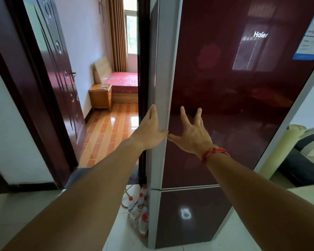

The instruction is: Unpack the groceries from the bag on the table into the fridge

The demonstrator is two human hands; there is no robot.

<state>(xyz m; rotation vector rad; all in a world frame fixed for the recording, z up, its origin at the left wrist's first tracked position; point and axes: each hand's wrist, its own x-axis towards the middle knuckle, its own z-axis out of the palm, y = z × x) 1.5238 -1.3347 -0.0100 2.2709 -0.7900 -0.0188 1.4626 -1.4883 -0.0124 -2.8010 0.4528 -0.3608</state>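
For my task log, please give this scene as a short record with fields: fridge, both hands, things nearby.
fridge: dark red Haier fridge, upper door looks shut
left: left hand flat on the door's grey side edge
right: right hand, fingers spread, at the door front
wrist: red bracelet on right wrist
floor: red-capped bottles beside the fridge
groceries: none in view

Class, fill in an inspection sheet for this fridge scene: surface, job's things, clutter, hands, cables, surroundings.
Surface: white tiled floor; no table seen.
Job's things: dark red fridge, doors shut; bag: nothing seen.
Clutter: red-capped bottles on the floor beside the fridge.
Hands: left hand flat on the door's grey side edge; right hand spread at the door front.
Cables: pale cable behind the bottles.
Surroundings: open door, bedroom with bed.
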